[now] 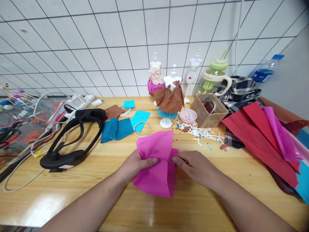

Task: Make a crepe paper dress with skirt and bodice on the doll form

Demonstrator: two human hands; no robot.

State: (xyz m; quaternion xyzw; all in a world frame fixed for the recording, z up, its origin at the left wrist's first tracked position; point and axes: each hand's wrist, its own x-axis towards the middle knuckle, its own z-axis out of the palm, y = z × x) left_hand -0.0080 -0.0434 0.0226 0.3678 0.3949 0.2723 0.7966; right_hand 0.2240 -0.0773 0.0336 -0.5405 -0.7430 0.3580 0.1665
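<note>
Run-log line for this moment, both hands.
left hand: holding pink paper; right hand: pinching what looks like a thin tool at the paper; beyond: brown-skirted dress form, pink dish

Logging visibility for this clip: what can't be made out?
Head view: most fingers of the left hand, hidden behind the magenta folded paper sheet.
Head view: the thin dark detail at the right hand, too small.
Head view: light-blue crinkled paper's far end, cut off by right edge.

White tiled wall (130, 32), green-lidded jug (212, 78) with a straw (224, 54) beside checked cloth (242, 86), tilted blue-capped bottle (264, 73), black headset (64, 160) near a white power strip (80, 104).
</note>
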